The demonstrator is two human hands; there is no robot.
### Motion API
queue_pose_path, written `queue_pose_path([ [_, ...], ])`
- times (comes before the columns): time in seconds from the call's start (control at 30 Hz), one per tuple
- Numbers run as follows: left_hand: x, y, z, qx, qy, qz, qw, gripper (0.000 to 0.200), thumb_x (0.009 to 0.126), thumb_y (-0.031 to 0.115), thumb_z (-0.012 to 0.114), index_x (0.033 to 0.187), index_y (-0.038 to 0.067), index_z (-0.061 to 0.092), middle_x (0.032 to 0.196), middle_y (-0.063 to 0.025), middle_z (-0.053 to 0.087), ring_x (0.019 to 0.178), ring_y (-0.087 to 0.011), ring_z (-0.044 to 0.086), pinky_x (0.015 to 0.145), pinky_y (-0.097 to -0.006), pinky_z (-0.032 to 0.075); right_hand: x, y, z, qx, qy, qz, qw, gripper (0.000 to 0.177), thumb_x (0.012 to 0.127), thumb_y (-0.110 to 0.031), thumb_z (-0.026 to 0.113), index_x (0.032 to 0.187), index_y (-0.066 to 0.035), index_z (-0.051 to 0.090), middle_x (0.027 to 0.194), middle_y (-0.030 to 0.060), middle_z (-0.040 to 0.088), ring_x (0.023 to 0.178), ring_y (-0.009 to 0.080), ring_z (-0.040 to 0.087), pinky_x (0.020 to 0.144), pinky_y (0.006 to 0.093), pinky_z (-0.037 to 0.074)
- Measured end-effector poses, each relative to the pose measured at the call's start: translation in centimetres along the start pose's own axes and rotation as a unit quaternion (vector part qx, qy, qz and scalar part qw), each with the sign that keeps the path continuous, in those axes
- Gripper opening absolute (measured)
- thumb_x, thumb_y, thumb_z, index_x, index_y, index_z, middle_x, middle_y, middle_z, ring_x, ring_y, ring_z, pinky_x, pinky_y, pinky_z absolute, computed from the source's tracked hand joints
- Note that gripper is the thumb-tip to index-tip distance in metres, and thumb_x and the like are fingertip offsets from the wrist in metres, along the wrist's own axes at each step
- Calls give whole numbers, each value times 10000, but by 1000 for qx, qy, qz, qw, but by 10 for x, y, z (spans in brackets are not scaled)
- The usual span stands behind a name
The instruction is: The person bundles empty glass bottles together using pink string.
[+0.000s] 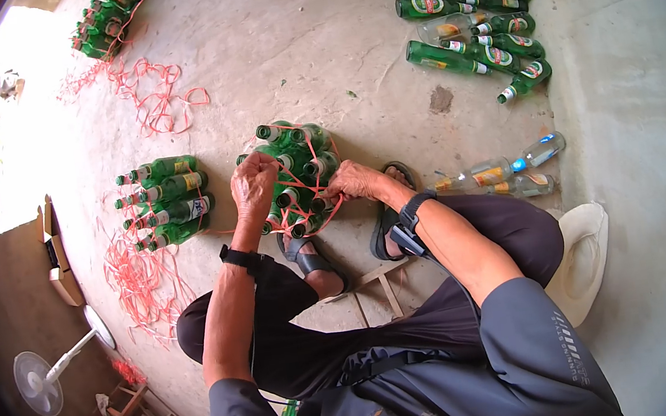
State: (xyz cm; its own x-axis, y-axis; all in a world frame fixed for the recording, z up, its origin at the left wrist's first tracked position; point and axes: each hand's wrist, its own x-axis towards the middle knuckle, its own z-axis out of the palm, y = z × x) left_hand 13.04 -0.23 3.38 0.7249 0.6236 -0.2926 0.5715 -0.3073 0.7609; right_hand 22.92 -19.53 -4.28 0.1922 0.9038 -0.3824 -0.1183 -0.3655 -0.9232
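A bundle of green glass bottles (287,162) stands on the floor in front of my feet, with red plastic strap (312,184) running around and between the bottle necks. My left hand (255,186) is at the bundle's left side, fingers curled in a pinch; what lies between the fingertips is too small to make out. At the right side of the bundle, my right hand (353,182) has its fingers closed on the red strap beside the bottle necks.
More green bottles (172,186) lie stacked at the left, beside tangled red strap (142,281). Rows of bottles (441,3) lie at the upper right; clear bottles (487,172) lie right of my feet. A white fan (39,384) is at the lower left.
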Motion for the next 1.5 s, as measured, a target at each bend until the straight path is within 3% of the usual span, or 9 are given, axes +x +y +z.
queue_pose_path([
  [0.13,3,11,-1,118,3,-37,992,220,751,260,617,838,73,693,731,-122,673,750,-289,660,716,-392,494,3,11,-1,-40,5,-44,998,328,809,-242,688,582,-15,620,504,41,525,456,107,472,452,281,384],
  [0.2,3,8,-1,139,13,-32,990,224,747,266,621,841,77,697,752,-126,680,782,-312,661,735,-411,497,6,16,1,-165,9,-196,966,278,802,-226,663,611,-26,632,534,40,550,463,122,492,457,274,389],
  [0.33,2,4,0,184,61,-22,981,221,748,272,625,863,105,714,807,-139,690,815,-349,659,761,-446,501,5,13,0,-224,12,-229,947,235,796,-207,635,633,-38,643,556,38,570,483,131,516,478,273,406],
  [0.5,5,9,0,246,47,4,968,194,753,252,624,871,135,725,832,-159,684,813,-357,660,759,-449,503,-1,-7,0,24,9,56,998,299,786,-276,668,646,-11,660,568,41,597,518,102,512,515,278,422],
  [0.67,17,6,-6,211,17,-25,977,171,746,239,628,825,127,729,762,-135,688,758,-312,670,721,-416,511,0,-10,0,43,19,57,997,290,761,-273,679,645,-7,675,555,35,588,524,102,494,522,288,407],
  [0.77,25,-4,-9,66,-29,-67,995,144,727,176,633,755,64,720,600,-62,658,584,-147,625,603,-308,491,3,-10,3,49,29,64,996,244,733,-230,683,625,-12,668,531,23,560,514,114,474,519,303,389],
  [0.9,30,-1,-12,-81,-60,-93,991,107,715,63,625,710,-36,666,588,-91,645,524,-133,604,546,-261,473,9,-6,5,10,51,52,997,311,766,-284,720,647,1,691,590,32,630,565,85,523,553,285,426],
  [1.23,49,-4,-13,15,-121,-70,990,102,689,88,607,690,-1,658,589,-78,652,545,-143,624,549,-271,478,10,-7,10,-73,97,20,992,314,770,-313,713,689,-10,692,565,73,610,548,112,529,582,325,443],
  [1.5,56,-3,-14,122,-138,-57,981,118,678,137,595,704,51,671,607,-62,665,634,-174,664,615,-337,496,5,-18,10,-167,116,29,979,305,758,-327,692,709,-26,684,600,176,597,568,289,596,608,403,460],
])
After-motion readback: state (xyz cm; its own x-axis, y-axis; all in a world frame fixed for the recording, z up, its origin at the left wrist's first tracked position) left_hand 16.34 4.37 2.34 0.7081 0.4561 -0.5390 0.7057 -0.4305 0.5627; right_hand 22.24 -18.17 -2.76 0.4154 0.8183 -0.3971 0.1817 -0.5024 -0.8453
